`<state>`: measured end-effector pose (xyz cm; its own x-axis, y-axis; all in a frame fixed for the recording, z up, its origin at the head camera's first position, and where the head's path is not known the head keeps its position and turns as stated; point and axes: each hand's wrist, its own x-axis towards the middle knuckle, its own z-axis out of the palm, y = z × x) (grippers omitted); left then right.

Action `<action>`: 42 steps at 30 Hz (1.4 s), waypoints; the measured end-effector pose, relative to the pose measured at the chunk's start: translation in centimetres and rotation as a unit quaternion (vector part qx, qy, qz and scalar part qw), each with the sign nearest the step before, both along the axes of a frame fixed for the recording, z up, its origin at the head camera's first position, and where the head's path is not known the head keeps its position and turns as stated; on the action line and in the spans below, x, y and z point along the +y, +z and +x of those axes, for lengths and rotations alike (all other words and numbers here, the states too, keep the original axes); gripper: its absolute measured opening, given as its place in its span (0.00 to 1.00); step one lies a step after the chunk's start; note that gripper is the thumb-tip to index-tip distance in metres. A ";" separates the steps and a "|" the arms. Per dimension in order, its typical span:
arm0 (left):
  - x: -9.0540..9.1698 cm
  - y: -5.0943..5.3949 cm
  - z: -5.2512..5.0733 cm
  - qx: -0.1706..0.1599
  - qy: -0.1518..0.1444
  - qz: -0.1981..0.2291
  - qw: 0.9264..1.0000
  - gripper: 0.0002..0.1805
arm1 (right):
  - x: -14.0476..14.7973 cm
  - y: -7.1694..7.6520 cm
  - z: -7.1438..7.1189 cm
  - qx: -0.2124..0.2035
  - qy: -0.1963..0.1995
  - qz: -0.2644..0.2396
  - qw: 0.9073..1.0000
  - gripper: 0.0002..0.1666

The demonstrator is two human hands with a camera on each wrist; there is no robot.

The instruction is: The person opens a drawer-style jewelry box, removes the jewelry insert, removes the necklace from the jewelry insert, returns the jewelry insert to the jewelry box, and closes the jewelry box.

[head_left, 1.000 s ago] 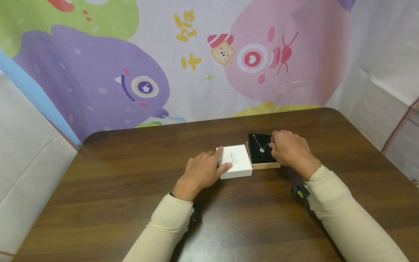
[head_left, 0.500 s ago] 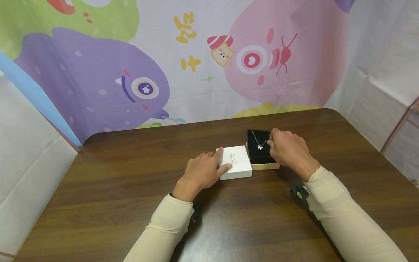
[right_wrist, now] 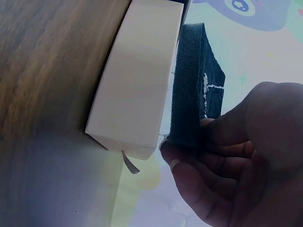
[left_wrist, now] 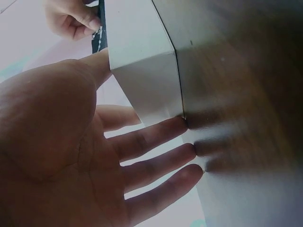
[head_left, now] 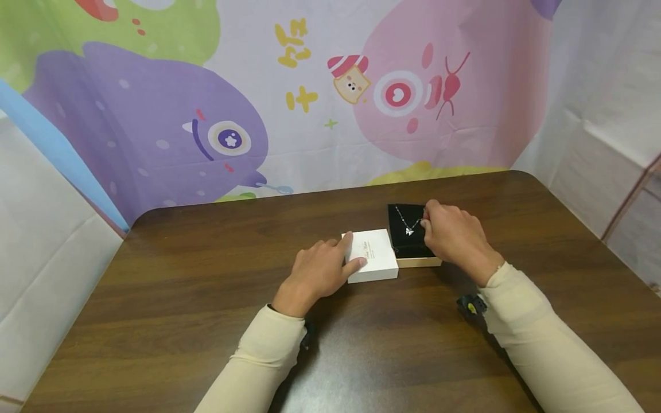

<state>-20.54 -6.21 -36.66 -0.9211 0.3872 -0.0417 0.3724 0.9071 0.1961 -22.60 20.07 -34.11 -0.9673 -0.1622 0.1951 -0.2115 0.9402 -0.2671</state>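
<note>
My right hand (head_left: 457, 238) pinches the right edge of a black foam insert (right_wrist: 187, 85) between thumb and fingers. In the right wrist view the insert stands out above the cream box base (right_wrist: 135, 75). A silver necklace (head_left: 409, 231) with a small pendant, butterfly-like in shape, lies across the insert's face. Left of the base, the white box lid (head_left: 373, 252) with gold lettering rests on the table. My left hand (head_left: 321, 267) lies at the lid's left side, thumb and forefinger on its top. In the left wrist view its other fingers are spread, tips at the table surface.
A brown wooden table (head_left: 206, 332) carries everything. Behind it hangs a cartoon-printed cloth (head_left: 310, 137), with pale cloth at both sides. A small ribbon tab (right_wrist: 130, 163) sticks out from the base's end.
My right hand has raised the black insert slightly out of the base, shifting it a little up and left with the necklace on it. The left hand and lid have stayed put.
</note>
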 end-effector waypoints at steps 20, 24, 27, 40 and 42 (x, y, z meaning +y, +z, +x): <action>0.0 0.1 0.0 -0.005 0.000 -0.001 1.000 0.40 | -0.4 -0.7 -0.2 0.048 0.040 -0.059 0.996 0.07; 0.0 0.1 0.1 -0.004 -0.001 0.001 1.000 0.40 | -0.4 -0.8 -0.2 0.060 0.047 -0.076 0.994 0.05; -0.1 0.1 0.1 -0.003 -0.002 0.002 1.000 0.40 | -0.4 -0.8 -0.3 0.063 0.048 -0.083 0.993 0.05; -0.1 0.1 0.0 0.001 -0.001 -0.002 1.000 0.40 | -0.4 -1.0 -0.4 0.067 0.038 -0.114 0.991 0.08; -0.1 0.0 0.0 0.002 -0.001 -0.002 1.000 0.40 | -0.5 -1.1 -0.4 0.064 0.037 -0.119 0.990 0.10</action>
